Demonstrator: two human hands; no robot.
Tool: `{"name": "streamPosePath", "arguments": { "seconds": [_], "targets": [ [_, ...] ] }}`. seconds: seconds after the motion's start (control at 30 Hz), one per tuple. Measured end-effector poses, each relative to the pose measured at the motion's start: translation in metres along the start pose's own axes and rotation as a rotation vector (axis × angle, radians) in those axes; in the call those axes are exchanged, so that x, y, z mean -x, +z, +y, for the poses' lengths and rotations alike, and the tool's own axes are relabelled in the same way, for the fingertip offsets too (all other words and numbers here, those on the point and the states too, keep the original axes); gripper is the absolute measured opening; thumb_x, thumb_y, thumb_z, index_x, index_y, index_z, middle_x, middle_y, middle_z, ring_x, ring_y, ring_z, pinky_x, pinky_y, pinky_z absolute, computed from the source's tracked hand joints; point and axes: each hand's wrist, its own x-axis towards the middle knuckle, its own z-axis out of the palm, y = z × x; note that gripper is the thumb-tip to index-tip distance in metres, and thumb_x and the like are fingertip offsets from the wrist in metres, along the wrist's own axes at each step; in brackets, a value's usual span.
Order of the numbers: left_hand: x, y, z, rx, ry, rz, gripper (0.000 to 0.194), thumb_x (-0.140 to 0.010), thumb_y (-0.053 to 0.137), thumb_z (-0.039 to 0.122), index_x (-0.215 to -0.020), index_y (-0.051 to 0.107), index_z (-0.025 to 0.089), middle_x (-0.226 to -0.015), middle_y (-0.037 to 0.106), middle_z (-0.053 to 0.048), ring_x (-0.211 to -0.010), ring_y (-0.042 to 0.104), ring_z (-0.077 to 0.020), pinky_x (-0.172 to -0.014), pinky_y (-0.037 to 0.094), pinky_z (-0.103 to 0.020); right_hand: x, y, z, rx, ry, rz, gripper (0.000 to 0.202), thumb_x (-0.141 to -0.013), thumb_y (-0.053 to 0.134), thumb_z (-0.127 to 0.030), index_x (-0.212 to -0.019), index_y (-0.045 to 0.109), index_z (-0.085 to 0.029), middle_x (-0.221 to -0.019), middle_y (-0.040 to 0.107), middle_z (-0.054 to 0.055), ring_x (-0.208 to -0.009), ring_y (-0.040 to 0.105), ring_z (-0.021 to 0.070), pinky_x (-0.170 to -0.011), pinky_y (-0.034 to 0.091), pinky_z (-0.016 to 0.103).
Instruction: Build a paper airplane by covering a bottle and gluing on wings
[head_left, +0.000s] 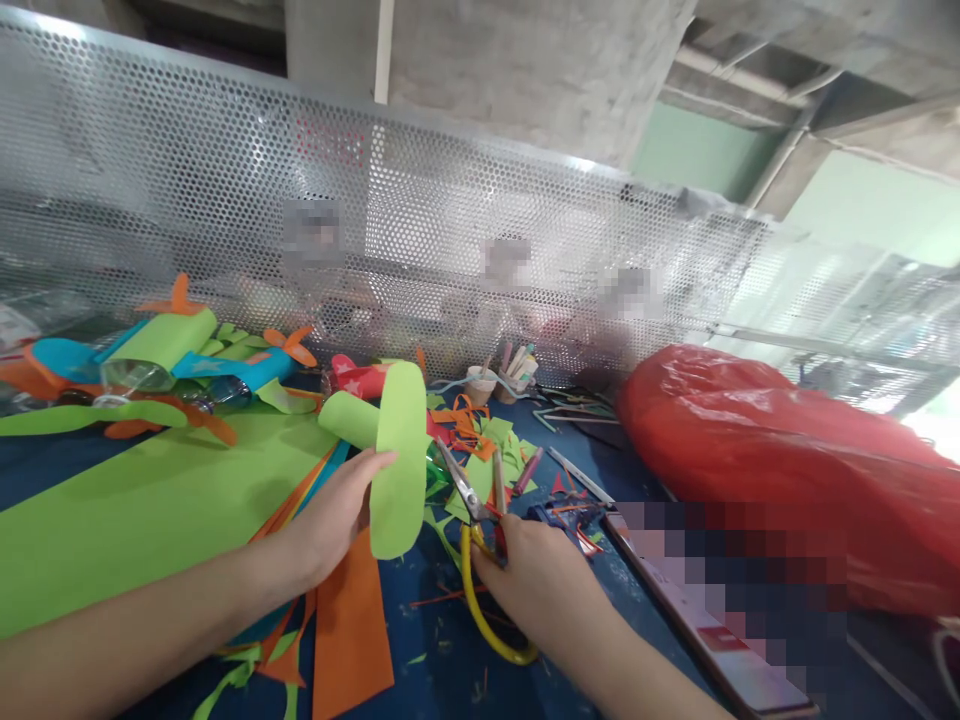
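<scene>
Between the thumb and fingers of my left hand (341,515) is a light green paper strip (399,465) with rounded ends, held upright. My right hand (551,580) grips a pair of scissors (466,492) with a large yellow handle loop. Their blades stand apart and point away from me, to the right of the green strip and not touching it. Behind the strip shows a rolled green paper tube (349,420). An orange paper sheet (351,630) lies below my left hand, and a large green sheet (172,490) spreads out to its left.
Bottle planes wrapped in coloured paper (251,372) stand at the back left. Paper scraps (495,450) litter the blue table. Cups with markers (517,372) stand near the perforated metal panel (435,230). At right are a red plastic bag (787,470) and a tablet-like device (705,630).
</scene>
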Motion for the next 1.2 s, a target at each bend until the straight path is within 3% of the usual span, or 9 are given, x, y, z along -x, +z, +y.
{"name": "streamPosePath", "arguments": {
  "seconds": [0.1,0.37,0.53,0.77,0.93,1.07,1.2],
  "targets": [
    [-0.003,-0.002,-0.002,0.050,-0.104,-0.081,0.027,-0.086,0.054,0.036,-0.099,0.070,0.018,-0.092,0.076,-0.004,-0.097,0.068,-0.0294,-0.079,0.051,-0.036,0.006,-0.001,-0.006,0.063,0.004,-0.020,0.027,-0.086,0.053,-0.033,-0.080,0.068,-0.012,-0.073,0.072,0.017,-0.070,0.071,0.0285,-0.057,0.045,0.030],
    [-0.004,-0.005,-0.009,-0.025,-0.070,-0.086,0.030,-0.079,0.068,0.031,-0.105,0.068,0.017,-0.091,0.076,-0.006,-0.081,0.070,-0.0240,-0.071,0.050,-0.031,0.006,-0.011,-0.007,0.127,0.026,-0.036,0.030,-0.091,0.047,-0.027,-0.079,0.069,-0.009,-0.076,0.073,0.021,-0.072,0.072,0.0304,-0.059,0.047,0.032],
    [-0.010,-0.010,-0.009,-0.028,-0.019,-0.052,0.032,-0.078,0.068,0.031,-0.106,0.068,0.016,-0.095,0.076,-0.007,-0.088,0.070,-0.0266,-0.077,0.050,-0.034,0.001,-0.006,-0.003,0.112,0.025,-0.026,0.032,-0.091,0.045,-0.029,-0.082,0.069,-0.009,-0.078,0.073,0.020,-0.073,0.071,0.0319,-0.059,0.046,0.033],
    [-0.012,-0.009,-0.009,-0.013,0.000,-0.075,0.031,-0.076,0.070,0.031,-0.104,0.069,0.016,-0.098,0.075,-0.007,-0.095,0.068,-0.0289,-0.081,0.051,-0.035,0.001,0.002,-0.001,-0.059,-0.094,-0.016,0.032,-0.086,0.054,-0.040,-0.072,0.069,-0.015,-0.066,0.071,0.010,-0.064,0.069,0.0239,-0.052,0.042,0.027],
    [-0.012,-0.009,-0.011,-0.003,-0.024,-0.122,0.031,-0.080,0.068,0.031,-0.106,0.068,0.015,-0.100,0.075,-0.009,-0.095,0.068,-0.0280,-0.081,0.051,-0.035,0.002,0.004,-0.009,0.061,-0.023,-0.017,0.039,-0.089,0.048,-0.038,-0.071,0.072,-0.012,-0.066,0.072,0.015,-0.065,0.071,0.0285,-0.052,0.043,0.029],
    [-0.010,-0.006,-0.015,-0.005,-0.039,-0.161,0.037,-0.082,0.067,0.030,-0.115,0.063,0.014,-0.103,0.074,-0.010,-0.094,0.068,-0.0281,-0.080,0.051,-0.037,-0.002,0.005,-0.008,0.077,-0.004,-0.010,0.042,-0.092,0.045,-0.034,-0.069,0.071,-0.011,-0.068,0.072,0.017,-0.067,0.071,0.0300,-0.053,0.044,0.030],
    [-0.008,-0.004,-0.018,0.015,-0.025,-0.153,0.051,-0.077,0.071,0.028,-0.125,0.055,0.018,-0.107,0.073,-0.009,-0.098,0.068,-0.0271,-0.083,0.050,-0.035,-0.003,0.004,-0.004,0.029,-0.047,0.019,0.033,-0.093,0.046,-0.033,-0.077,0.067,-0.014,-0.069,0.071,0.011,-0.067,0.070,0.0236,-0.056,0.044,0.027]
  ]
}}
